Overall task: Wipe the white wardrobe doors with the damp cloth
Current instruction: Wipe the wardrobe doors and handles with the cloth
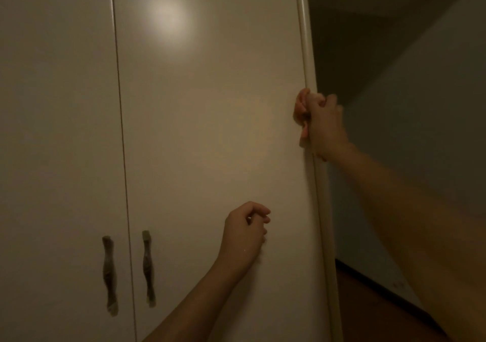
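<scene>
Two tall white wardrobe doors fill the view, the left door and the right door, split by a thin dark gap. My right hand is at the right door's outer edge, at about mid height. It grips a small pinkish cloth and holds it against the rounded corner trim. Most of the cloth is hidden inside the hand. Lower down, my left hand hovers in front of the right door with loosely curled fingers and nothing in it.
Two wavy metal handles sit either side of the gap, low on the doors. A lamp's glare shows on the right door. Right of the wardrobe are a dim wall and brown floor.
</scene>
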